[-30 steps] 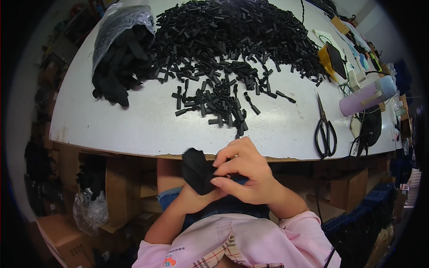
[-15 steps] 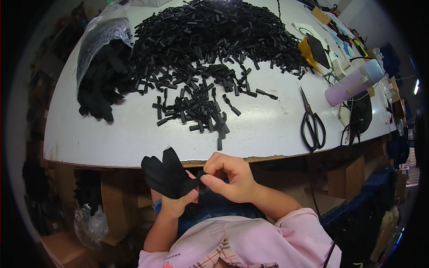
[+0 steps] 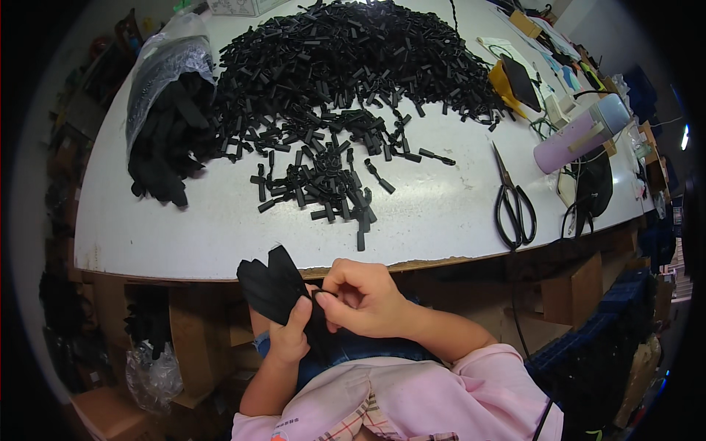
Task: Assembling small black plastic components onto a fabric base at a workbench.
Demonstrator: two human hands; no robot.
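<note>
Over my lap, just off the table's front edge, my left hand point(image 3: 291, 336) is closed around a fanned bundle of flat black fabric strips point(image 3: 268, 288). My right hand point(image 3: 371, 300) pinches a small black piece point(image 3: 319, 294) right beside the bundle. Fingers hide most of that piece, so its kind does not show. More black material hangs below the hands against my jeans. On the white table point(image 3: 434, 213) beyond them lies a loose cluster of small black tabs with looped ends point(image 3: 331, 180). A large heap of the same tabs point(image 3: 338, 59) rises behind it.
At the left a clear plastic bag point(image 3: 173, 60) spills black fabric strips point(image 3: 168, 143). Black-handled scissors point(image 3: 509, 209) lie at the right, points away from me. Past them are a lilac bottle point(image 3: 573, 137) and a phone point(image 3: 523, 86) on a yellow holder. Cardboard boxes point(image 3: 193, 345) stand under the table.
My right hand has shifted slightly left, closer to the left thumb. The left thumb now points up along the bundle, and more black material hangs below the hands.
</note>
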